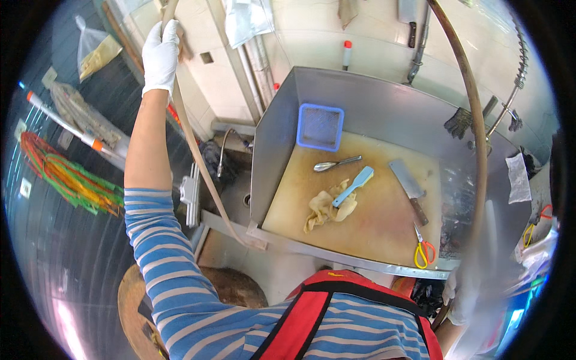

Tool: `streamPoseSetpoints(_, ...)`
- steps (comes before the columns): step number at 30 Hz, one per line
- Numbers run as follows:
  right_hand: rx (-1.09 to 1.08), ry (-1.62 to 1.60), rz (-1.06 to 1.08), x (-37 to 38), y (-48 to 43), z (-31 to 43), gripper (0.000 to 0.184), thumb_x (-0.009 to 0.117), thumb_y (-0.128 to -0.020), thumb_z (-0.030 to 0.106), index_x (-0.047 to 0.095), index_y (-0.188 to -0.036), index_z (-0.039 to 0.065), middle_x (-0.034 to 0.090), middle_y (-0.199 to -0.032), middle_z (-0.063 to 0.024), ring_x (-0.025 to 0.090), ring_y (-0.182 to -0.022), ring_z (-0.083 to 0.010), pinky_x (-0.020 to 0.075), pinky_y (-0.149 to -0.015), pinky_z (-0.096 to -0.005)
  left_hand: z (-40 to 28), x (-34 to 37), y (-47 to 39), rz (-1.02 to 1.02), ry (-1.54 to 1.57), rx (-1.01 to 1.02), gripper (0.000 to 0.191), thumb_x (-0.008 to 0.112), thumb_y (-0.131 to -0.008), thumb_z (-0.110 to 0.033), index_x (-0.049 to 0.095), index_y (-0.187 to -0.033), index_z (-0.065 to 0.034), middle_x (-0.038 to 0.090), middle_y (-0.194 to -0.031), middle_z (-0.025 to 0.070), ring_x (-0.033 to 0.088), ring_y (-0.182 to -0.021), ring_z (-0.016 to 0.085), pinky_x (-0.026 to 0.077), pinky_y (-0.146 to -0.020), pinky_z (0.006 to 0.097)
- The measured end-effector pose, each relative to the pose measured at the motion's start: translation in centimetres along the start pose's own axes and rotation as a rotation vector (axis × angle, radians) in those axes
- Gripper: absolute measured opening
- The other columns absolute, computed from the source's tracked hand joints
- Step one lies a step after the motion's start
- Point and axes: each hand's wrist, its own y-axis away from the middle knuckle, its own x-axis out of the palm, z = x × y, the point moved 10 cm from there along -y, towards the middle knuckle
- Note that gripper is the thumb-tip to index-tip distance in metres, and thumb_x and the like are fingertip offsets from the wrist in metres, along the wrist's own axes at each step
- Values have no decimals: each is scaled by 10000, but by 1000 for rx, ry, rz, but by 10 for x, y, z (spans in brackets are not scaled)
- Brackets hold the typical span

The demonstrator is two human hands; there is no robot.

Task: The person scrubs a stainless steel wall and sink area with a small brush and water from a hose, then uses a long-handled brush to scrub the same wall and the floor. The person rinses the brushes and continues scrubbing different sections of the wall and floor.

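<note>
My left hand [161,58], in a white glove, is raised at the upper left and closed around a long pale pole [198,153]. The pole runs down beside the metal-walled work station and looks bent in this view. At the lower right, my gloved right hand [463,297] is partly blurred. It grips a long brown pole [472,99] that rises past the station to the top edge. Between the hands, a light-blue-handled brush [353,186] rests on a crumpled pale piece of food, perhaps tripe [323,209], on the cutting board [288,198].
A cleaver [407,182], scissors [423,252] and a metal tool [337,163] lie on the board. A blue plastic basket [320,127] stands in its far left corner. Left of it is a small sink [236,189]. A spring-hose faucet [504,112] and black glove [459,123] are at right.
</note>
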Motion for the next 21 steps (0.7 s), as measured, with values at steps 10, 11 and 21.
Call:
streamPoseSetpoints(10,-52,379,41,94,-2,42,723,439,-991,454,165,-1515,38,453,-596,9,380,-417,-71,317,-368,-205,-14,-107,55,-252,-331,8,354,552,-971,-314,610,-1155,-16,662,-894,121,599,-796,184,474,-759,323)
streamPoseSetpoints(11,-46,383,80,97,-2,39,732,445,-988,458,167,-1515,34,452,-595,11,377,-419,-67,314,-370,-200,-15,-111,58,-262,-327,-21,349,550,-973,-312,612,-1149,-17,658,-875,110,592,-775,169,473,-742,320)
streamPoseSetpoints(21,108,278,147,135,27,-4,722,553,-924,476,313,-1461,59,439,-535,-13,370,-385,-96,294,-342,-236,14,-118,55,-299,-295,60,338,566,-964,-278,609,-1153,-2,672,-966,163,634,-858,232,485,-797,328)
